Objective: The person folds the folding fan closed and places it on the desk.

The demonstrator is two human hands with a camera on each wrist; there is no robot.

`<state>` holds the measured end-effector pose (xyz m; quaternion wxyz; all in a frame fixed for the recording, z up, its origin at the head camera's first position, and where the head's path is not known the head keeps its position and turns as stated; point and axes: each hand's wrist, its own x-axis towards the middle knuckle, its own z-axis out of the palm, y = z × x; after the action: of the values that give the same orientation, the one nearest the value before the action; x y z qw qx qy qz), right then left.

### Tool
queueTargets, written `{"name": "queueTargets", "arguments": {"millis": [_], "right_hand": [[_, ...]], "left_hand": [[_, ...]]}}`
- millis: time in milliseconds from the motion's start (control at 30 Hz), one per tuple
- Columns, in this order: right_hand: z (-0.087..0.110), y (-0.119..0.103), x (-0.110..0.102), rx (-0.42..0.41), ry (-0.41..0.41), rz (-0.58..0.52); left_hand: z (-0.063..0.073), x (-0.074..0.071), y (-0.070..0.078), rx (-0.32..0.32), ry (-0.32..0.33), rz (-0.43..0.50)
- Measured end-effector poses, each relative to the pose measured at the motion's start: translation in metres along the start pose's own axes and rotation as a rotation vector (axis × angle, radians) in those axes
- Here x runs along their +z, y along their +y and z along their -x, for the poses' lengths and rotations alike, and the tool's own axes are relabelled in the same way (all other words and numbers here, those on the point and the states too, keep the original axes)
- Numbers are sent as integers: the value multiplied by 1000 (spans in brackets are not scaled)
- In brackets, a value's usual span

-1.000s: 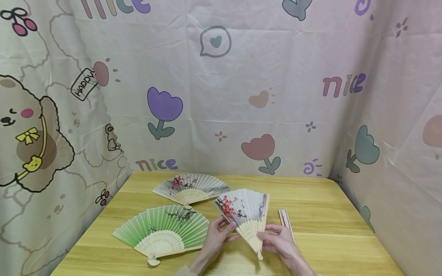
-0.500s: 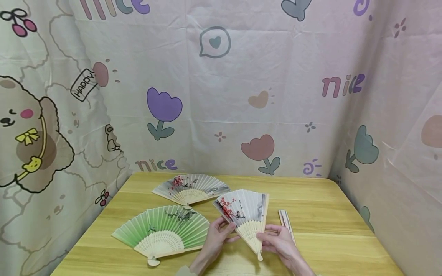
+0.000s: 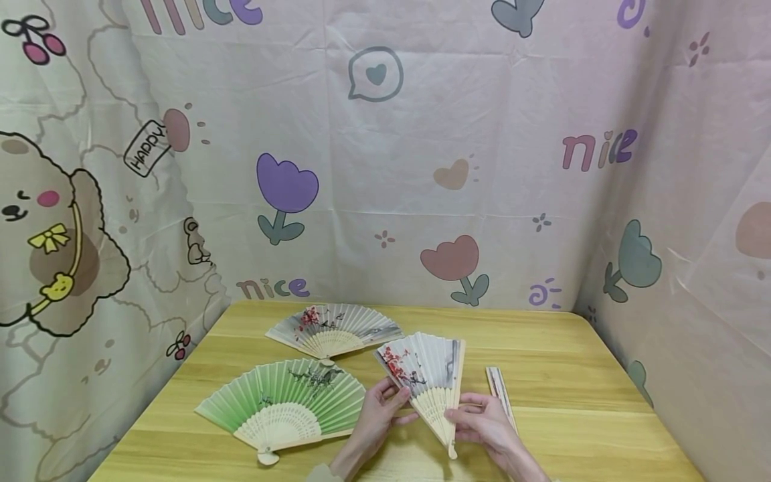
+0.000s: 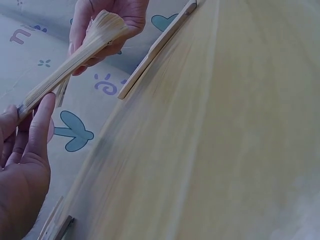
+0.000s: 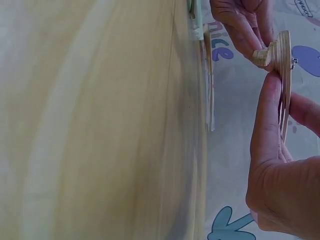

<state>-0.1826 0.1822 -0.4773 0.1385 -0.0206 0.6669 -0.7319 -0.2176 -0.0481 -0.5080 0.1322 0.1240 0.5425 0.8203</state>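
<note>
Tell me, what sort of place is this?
Probably a small indoor workspace, screened off for tabletop handwork. Creased, flower-printed cloth hangs behind and to both sides of a wooden table, and a green fan lies spread on it.

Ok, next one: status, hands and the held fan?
Left hand and right hand hold partly spread red-blossom folding fan. Closed folding fan near right hand. Nothing visibly blocking.

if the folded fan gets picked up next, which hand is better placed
Probably the right hand: it is beside the folded fan, while the left hand is farther off. Both hands hold the partly open blossom fan, though.
</note>
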Motion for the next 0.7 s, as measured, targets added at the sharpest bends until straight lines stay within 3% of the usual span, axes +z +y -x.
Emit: {"name": "queueTargets", "arguments": {"millis": [700], "right_hand": [[1, 0, 1, 19, -25, -9]], "left_hand": [[-1, 0, -1, -9, -19, -15]]}}
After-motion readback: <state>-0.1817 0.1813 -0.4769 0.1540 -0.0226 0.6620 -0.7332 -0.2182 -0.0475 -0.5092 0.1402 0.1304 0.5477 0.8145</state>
